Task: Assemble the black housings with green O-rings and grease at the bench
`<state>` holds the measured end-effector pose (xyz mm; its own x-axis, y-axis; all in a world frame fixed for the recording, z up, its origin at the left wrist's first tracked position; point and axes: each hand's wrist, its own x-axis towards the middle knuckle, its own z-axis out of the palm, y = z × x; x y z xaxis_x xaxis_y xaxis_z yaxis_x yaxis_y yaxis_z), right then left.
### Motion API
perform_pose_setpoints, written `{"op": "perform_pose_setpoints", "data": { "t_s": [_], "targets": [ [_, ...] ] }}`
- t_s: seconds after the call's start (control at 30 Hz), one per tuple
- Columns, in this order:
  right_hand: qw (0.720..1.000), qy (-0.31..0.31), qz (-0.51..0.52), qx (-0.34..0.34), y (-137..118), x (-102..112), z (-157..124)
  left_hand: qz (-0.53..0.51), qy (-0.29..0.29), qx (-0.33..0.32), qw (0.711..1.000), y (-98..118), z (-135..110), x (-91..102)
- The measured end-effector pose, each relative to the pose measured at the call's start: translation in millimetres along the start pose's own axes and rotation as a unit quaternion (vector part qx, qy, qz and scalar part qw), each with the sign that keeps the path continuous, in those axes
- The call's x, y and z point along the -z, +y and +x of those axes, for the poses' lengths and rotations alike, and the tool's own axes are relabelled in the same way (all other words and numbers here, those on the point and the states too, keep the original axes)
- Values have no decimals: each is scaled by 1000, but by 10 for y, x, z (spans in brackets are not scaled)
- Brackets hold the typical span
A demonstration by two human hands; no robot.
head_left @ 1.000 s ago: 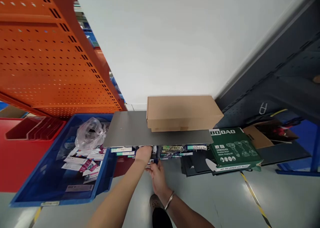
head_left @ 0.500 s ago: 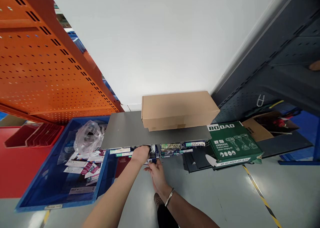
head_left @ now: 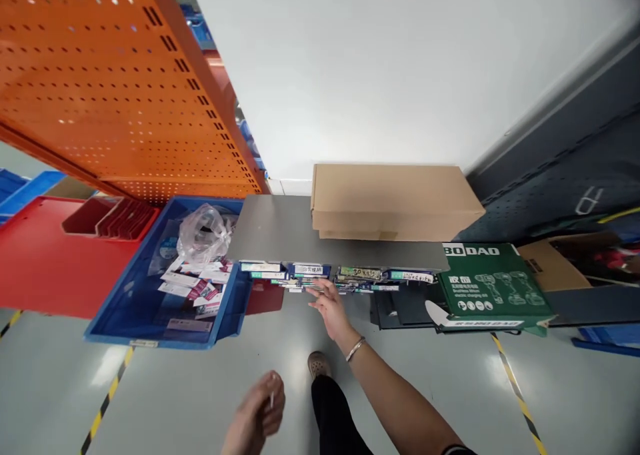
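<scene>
My left hand [head_left: 260,408] is raised over the floor, its fingers curled together. A small thin light piece [head_left: 272,400] shows between them, too small to name. In front, my right hand [head_left: 327,306] has its fingers apart and stretched toward the labelled blue drawers under the grey cabinet top. Its fingertips are at the drawer fronts just below one drawer [head_left: 309,270] with a white label; whether they touch cannot be made out. That drawer lies level with its neighbours, including a drawer [head_left: 360,273] with a yellowish label.
A brown cardboard box [head_left: 395,205] lies on the grey cabinet top [head_left: 277,228]. To the left stands a blue bin [head_left: 150,308] with cards and clear plastic bags. To the right is a green BODAO tool box [head_left: 493,288]. An orange perforated panel [head_left: 125,95] rises at the left.
My left hand has come out of the drawer and back toward me with a small piece. The drawer has gone in, level with the others. My right hand's fingers have spread at the front.
</scene>
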<state>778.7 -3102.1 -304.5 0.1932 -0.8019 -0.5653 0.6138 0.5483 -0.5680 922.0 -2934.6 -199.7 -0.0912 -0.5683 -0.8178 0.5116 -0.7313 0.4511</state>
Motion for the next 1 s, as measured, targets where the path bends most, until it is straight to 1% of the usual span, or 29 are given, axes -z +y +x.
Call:
{"op": "perform_pose_setpoints", "data": {
  "t_s": [0.07,0.1,0.13,0.2,0.27,0.37,0.47,0.57,0.7,0.8,0.87,1.0],
  "targets": [
    [999,31,-9,-20,114,109,-8,-38,1,66,997,-426,-32,36],
    [999,42,-8,-26,159,142,15,-55,-2,95,994,-588,-40,35],
    [998,48,-3,-27,194,156,55,-64,-4,113,992,-708,-45,23],
    [999,46,13,-21,228,132,171,-58,-9,110,992,-817,-42,-18],
    [999,42,27,-14,229,68,290,-38,-8,74,996,-781,-23,-64],
    [998,54,35,-19,238,6,395,-31,-4,32,999,-607,24,-104],
    [995,86,30,-37,319,62,410,-34,0,9,999,-465,54,-103],
    [990,126,20,-65,449,189,447,-45,3,5,999,-433,48,-91],
    [981,167,21,-96,572,294,664,-54,12,17,998,-504,35,-81],
    [979,183,34,-85,600,276,857,-52,20,31,998,-543,48,-65],
    [978,193,40,-74,608,247,925,-51,26,36,998,-531,65,-50],
    [977,207,43,-30,615,231,888,-50,37,31,998,-431,120,-31]
  ]
}}
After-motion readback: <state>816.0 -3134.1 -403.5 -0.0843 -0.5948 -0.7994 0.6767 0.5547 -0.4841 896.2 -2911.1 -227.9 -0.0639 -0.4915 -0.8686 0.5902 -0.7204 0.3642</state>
